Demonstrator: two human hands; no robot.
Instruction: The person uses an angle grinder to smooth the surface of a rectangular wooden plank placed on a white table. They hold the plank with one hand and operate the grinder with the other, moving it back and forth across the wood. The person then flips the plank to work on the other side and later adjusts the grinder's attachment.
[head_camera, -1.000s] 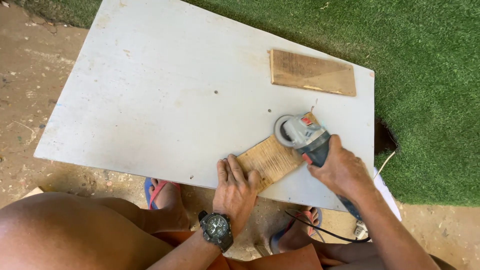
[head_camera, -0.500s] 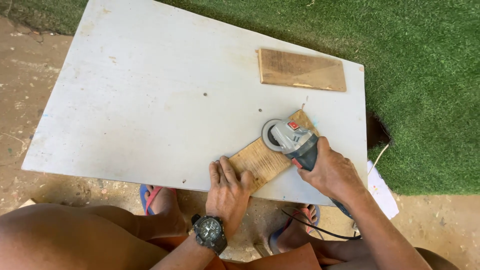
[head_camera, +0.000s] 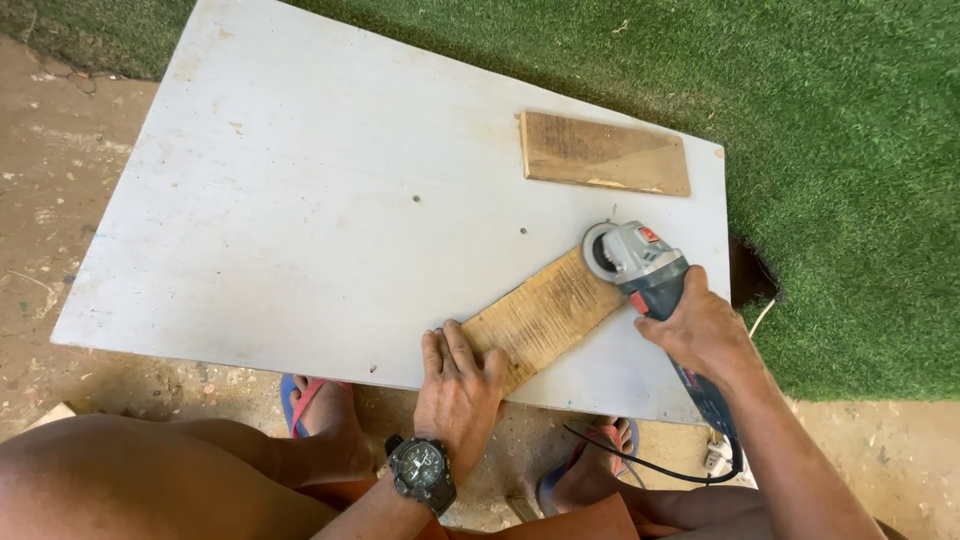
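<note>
Left hand lying flat, fingers spread, pressing down the near end of the wooden plank, which is sitting slantwise at the white board's near edge. Right hand wrapping tight around the grinder, its disc touching the plank's far end. Second plank lying well apart, beside the green turf.

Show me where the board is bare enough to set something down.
Bare: the board's whole left and middle, left of the spare plank. Crowded: the near right corner, where the left hand pins the plank and the right hand runs the grinder.
</note>
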